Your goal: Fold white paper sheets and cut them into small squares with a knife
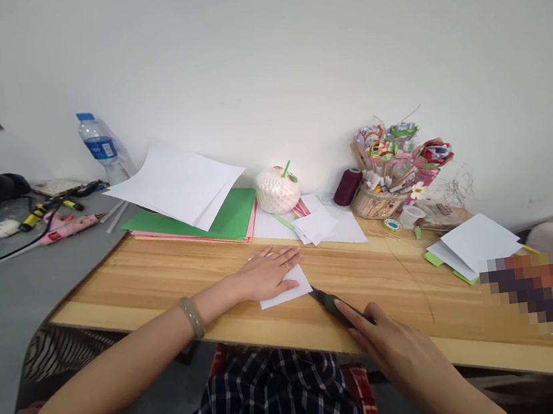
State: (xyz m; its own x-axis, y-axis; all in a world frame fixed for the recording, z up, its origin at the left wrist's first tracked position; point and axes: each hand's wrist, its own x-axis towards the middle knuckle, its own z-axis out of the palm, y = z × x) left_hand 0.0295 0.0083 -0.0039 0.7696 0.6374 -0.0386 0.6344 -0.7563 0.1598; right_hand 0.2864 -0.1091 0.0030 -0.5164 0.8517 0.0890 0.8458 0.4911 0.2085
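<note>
A small piece of white paper [287, 291] lies on the wooden table near its front edge. My left hand [270, 273] rests flat on it, fingers stretched out, covering much of the sheet. In my right hand [386, 338] is a dark utility knife [329, 302], gripped with the index finger along its top. The knife's tip touches or nearly touches the paper's right corner; the blade itself is too small to make out.
Behind my left hand lie green and pink sheets [230, 216] under white paper [177, 182]. A white round ornament [278, 190], a dark thread spool [347, 187] and a basket of paper flowers [379, 201] stand by the wall. Cut papers [480, 242] lie right; a glue gun [70, 227] lies left.
</note>
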